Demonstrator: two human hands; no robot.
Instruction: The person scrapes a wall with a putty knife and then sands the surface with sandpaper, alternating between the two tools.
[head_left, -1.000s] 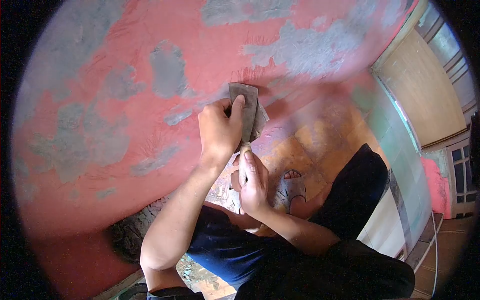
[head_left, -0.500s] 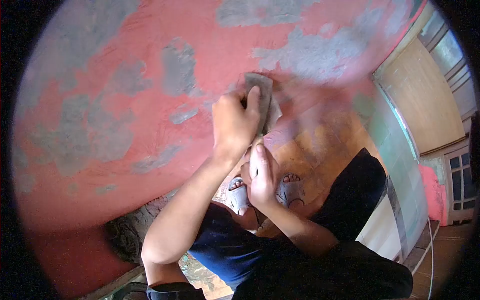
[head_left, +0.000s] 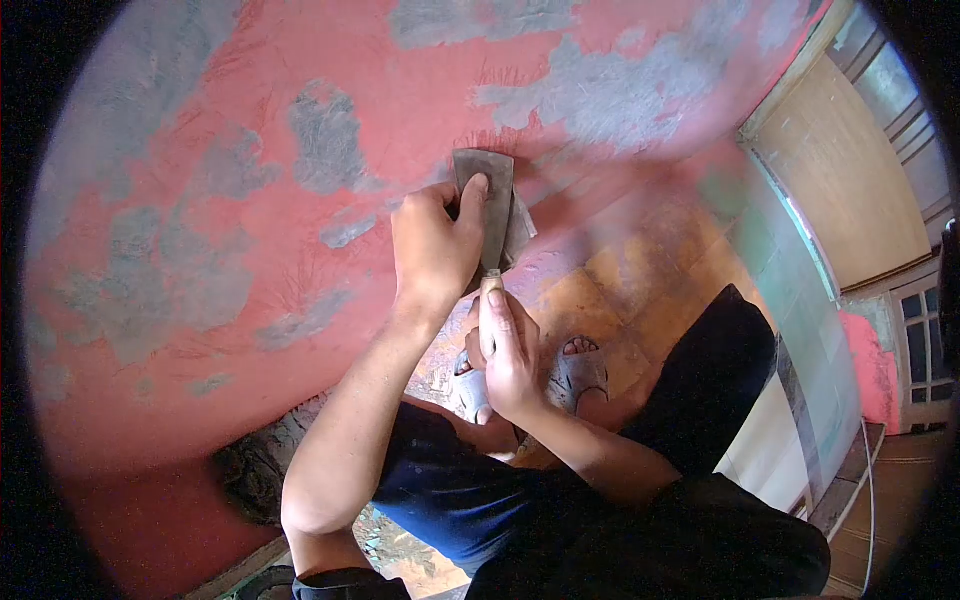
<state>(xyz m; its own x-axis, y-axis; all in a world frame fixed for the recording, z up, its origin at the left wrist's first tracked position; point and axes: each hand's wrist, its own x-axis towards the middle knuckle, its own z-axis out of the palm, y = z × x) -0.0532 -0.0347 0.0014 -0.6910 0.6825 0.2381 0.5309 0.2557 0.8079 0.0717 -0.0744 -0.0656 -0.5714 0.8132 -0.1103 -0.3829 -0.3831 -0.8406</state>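
A putty knife is held in front of the wall, its grey metal blade (head_left: 497, 212) pointing up and its pale handle (head_left: 490, 284) down. My right hand (head_left: 513, 362) is wrapped round the handle, thumb laid along it. Higher up, my left hand (head_left: 437, 245) grips the blade's left side with the thumb pressed flat on its face; its other fingers are hidden behind. A second greyish flat piece (head_left: 521, 232) shows past the blade's right edge. Close beyond the blade tip is the pink wall (head_left: 420, 110), with grey patches and thin red scratch marks.
Below my hands are my feet in grey sandals (head_left: 580, 378) on an orange tiled floor (head_left: 640, 270). A dark, rough heap (head_left: 250, 470) lies along the wall's foot at left. To the right stand a wooden panel (head_left: 840, 180) and a windowed door (head_left: 922, 340).
The blade has turned, so its broad face and the handle's top show more. Both hands sit slightly further left in view, and the view itself has shifted a little.
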